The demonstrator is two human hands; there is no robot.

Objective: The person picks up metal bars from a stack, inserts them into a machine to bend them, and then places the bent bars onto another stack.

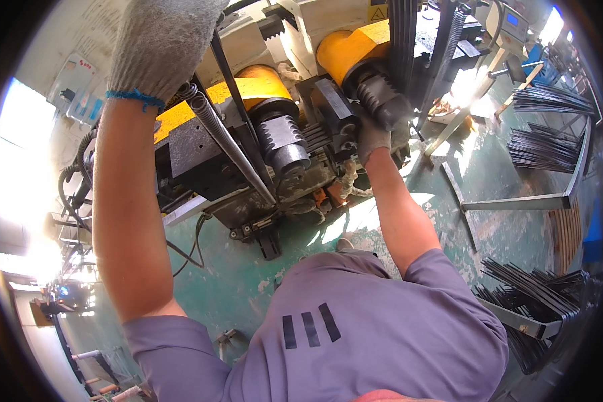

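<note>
My left hand (167,43), in a pale knitted glove with a blue cuff, reaches up to the top left over a machine. Its fingers run up to the picture's edge, so their grip is hidden. My right hand (374,137), also gloved, is at the machine's front, beside a dark steel block (335,107) and below a toothed dark cylinder (382,97). Shadow and dark parts hide those fingers. Between my arms, a second toothed cylinder (283,142) juts from a yellow housing (251,86). A coil spring (214,124) slants down beside my left forearm.
Bundles of thin black rods (553,99) lie on metal racks at the right, with more rods (529,288) lower down. A metal frame (516,203) stands on the worn green floor (228,288). A control box (512,23) is at the top right. Cables hang at the left.
</note>
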